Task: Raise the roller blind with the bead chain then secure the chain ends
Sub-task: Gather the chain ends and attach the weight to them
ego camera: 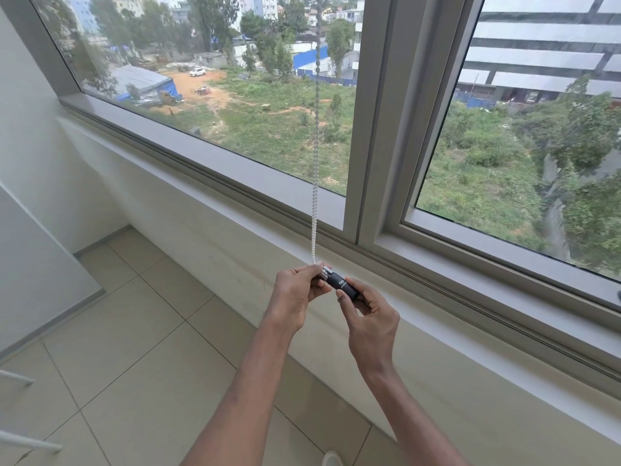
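While the white plastic bead chain point(316, 156) hung straight down before the window glass point(215, 79), its lower end met the hands above the pale sill ledge point(437, 334). The left hand point(295, 294) pinched the chain's end, apparently against the silver tip of a small black cylindrical weight point(341, 285). At four o'clock from it, the right hand point(368, 319) gripped that weight's dark body.

Beige tiled floor point(134, 348) (pale grout lines); white shoe tip point(331, 459) on it
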